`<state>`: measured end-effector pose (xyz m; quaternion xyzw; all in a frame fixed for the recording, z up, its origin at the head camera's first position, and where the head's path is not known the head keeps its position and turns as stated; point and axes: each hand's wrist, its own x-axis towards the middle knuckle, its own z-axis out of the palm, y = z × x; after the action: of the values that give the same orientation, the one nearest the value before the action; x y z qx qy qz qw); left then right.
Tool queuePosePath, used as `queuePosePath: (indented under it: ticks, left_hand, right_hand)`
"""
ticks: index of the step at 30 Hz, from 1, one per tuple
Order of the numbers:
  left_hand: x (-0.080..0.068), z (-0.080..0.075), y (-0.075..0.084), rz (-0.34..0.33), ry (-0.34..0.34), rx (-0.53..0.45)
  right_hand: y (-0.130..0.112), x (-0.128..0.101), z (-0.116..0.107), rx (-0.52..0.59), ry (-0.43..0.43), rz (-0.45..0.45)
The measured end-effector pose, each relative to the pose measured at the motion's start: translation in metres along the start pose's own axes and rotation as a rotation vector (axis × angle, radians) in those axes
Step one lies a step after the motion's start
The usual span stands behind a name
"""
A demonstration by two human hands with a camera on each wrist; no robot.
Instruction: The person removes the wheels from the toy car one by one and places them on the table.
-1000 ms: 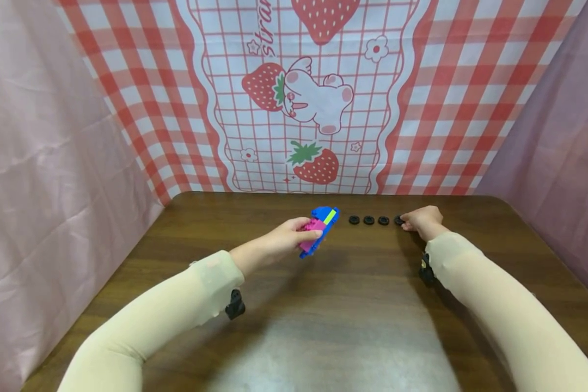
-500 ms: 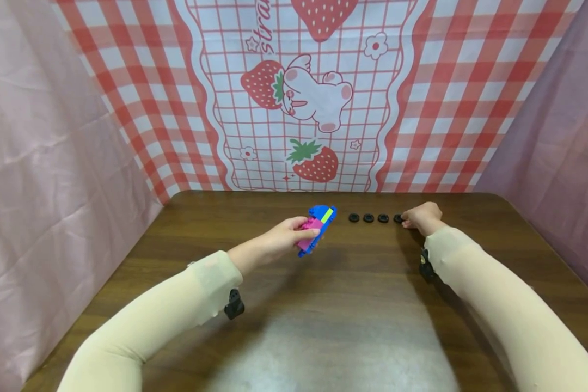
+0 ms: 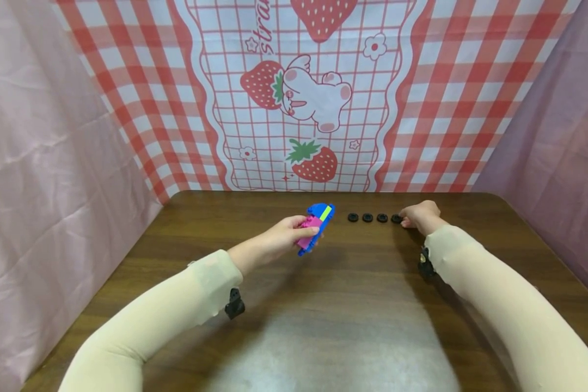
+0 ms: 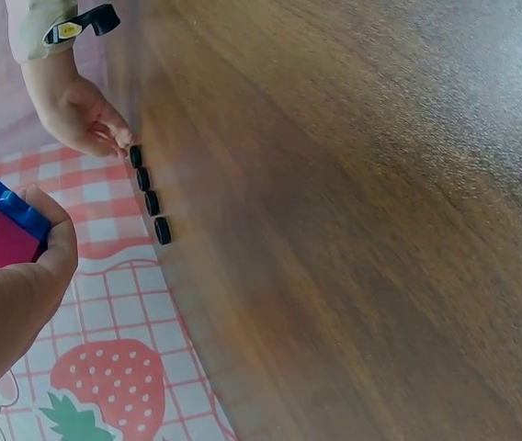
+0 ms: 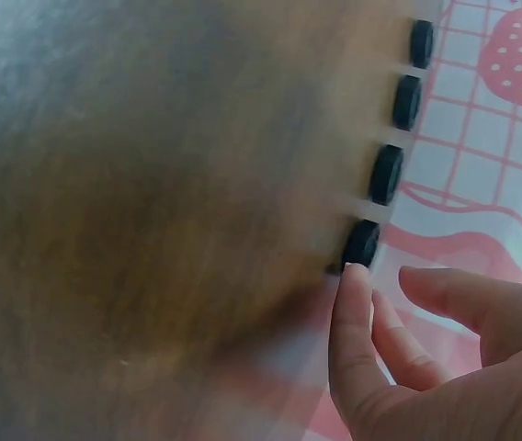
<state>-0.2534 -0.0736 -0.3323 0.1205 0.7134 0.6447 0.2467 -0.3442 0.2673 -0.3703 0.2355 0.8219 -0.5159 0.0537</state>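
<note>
My left hand (image 3: 274, 242) grips a toy car body (image 3: 314, 223) of building blocks, pink and blue with a yellow-green strip, tilted above the table. In the left wrist view the toy's blue studded edge (image 4: 22, 213) shows beyond the fingers. Several small black toy wheels (image 3: 367, 218) lie flat in a row near the table's far edge. At the row's right end is my right hand (image 3: 421, 216). Seen from the right wrist, its index fingertip is right at the edge of the end wheel (image 5: 361, 242), while the thumb (image 5: 445, 296) stands apart from it.
The brown wooden table (image 3: 353, 305) ends at a hanging cloth (image 3: 313, 120) with red checks and strawberries. Pink curtains (image 3: 54, 163) close off both sides. A black device (image 3: 234, 304) is strapped at each wrist.
The toy car body in my left hand has shifted slightly left. My right hand stays at the end wheel, and the row of wheels looks nearly the same.
</note>
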Motion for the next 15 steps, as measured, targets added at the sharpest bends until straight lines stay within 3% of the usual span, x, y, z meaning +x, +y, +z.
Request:
queuePosePath:
  ticks: [6,15]
  left_hand:
    - [-0.002,0.001,0.002,0.008,0.021,-0.016]
    - [-0.001,0.003,0.001,0.044,0.033,-0.01]
  right_hand:
    - [-0.007,-0.008,-0.006,0.01,-0.02,-0.001]
    - [-0.02,-0.023,-0.011,0.173,-0.21,-0.054]
